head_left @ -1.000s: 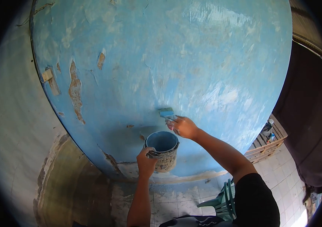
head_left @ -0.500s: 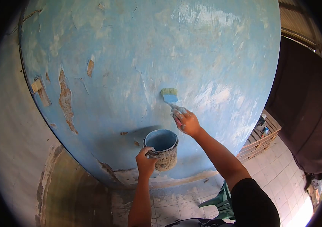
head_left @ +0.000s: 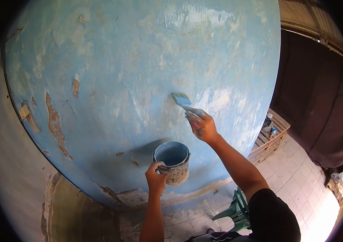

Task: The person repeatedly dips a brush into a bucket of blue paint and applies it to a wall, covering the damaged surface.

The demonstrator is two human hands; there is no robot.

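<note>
The blue wall [head_left: 139,72] fills most of the view, and it looks only partly freshened: a wet, glossy, lighter sheen lies across its upper middle and to the right of the brush, while the left part keeps dull, patchy colour with brown spots where the coat has peeled to bare plaster [head_left: 54,125] and a thin crack running down the middle. The bottom edge of the wall, just above the tiled floor [head_left: 296,181], shows a pale unpainted strip, so by my judgement a good share of the surface on the left and low down is yet to be covered. A green plastic chair [head_left: 236,209] stands on the floor near the person's right arm, and a wooden pallet [head_left: 270,139] with small bottles lies further right beside a dark curtain [head_left: 320,101]. The paint bucket [head_left: 172,162], spattered outside and showing blue inside, hangs close to the wall below the brush; the left hand [head_left: 156,177] is curled tight around its rim. The right hand [head_left: 201,125], smeared with paint, closes its fingers around the handle of the paintbrush [head_left: 180,99], whose blue-loaded bristles press flat against the wall at mid height.
</note>
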